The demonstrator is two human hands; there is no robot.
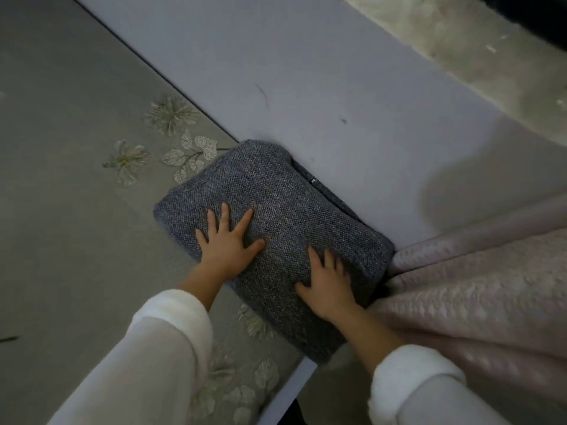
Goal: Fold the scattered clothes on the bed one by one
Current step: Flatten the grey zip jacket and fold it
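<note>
The bed (306, 87) bears a grey sweater (291, 210); pink blanket (475, 302) alongside.

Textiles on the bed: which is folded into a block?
The blue-grey knit sweater under the left hand and right hand; the pink blanket beside it lies rumpled.

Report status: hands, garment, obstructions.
Left hand and right hand flat, pressing down. Blue-grey knitted sweater folded into a block beneath them. Pink textured blanket against its right edge.

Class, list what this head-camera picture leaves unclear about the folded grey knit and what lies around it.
Head view: what garment the grey knit is; its own folds hide that.
Knit beneath the left hand and right hand; the palms cover it.
How far the pink quilt runs; the right edge cuts it.
</note>
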